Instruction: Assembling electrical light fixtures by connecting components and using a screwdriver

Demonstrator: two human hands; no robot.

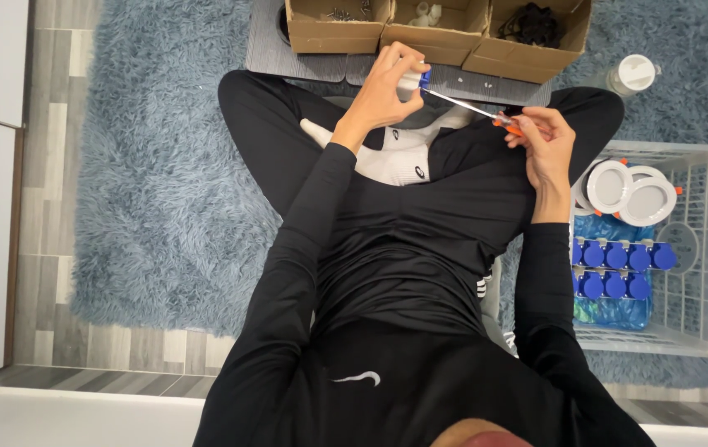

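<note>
I sit cross-legged on a shaggy blue-grey rug (163, 207), dressed in black. My left hand (387, 83) grips a small white part with a blue end (418, 79). My right hand (542, 136) holds a screwdriver with an orange handle (507, 124). Its thin metal shaft (461, 103) runs up-left, and its tip meets the blue end of the part. Both hands hover above my knees and white socks (399, 161).
Three open cardboard boxes (436, 37) stand on a grey board at the top, holding small parts. A white wire basket (689, 248) at my right holds round white lamp fittings (628, 192) and rows of blue-capped parts (619, 269). A white-capped bottle (631, 74) lies beyond it.
</note>
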